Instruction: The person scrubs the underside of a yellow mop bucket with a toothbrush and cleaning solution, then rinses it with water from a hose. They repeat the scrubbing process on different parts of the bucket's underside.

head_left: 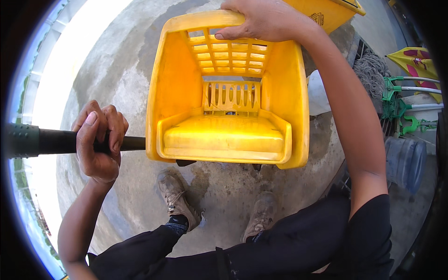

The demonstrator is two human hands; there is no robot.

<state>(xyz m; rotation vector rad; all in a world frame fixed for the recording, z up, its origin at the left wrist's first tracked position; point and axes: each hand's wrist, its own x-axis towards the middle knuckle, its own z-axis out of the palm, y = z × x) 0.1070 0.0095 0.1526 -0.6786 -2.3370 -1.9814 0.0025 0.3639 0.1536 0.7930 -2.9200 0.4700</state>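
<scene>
Head view — left grip [100,140] wrapped tight round black handle [57,141]; right grip [266,21] clasping yellow wringer [224,137] — far rim [200,19].

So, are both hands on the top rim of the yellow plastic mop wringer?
No, only the right hand is on the wringer's rim; the left hand grips the black cylindrical bar beside it.

At the right, a gray string mop [371,72] lies beside green clamps [396,107] on pale poles [417,89]. Above is something yellow with pink patches [410,60]; below, a bluish clear jug [406,163]. The concrete floor [219,200] has dark stains.
</scene>
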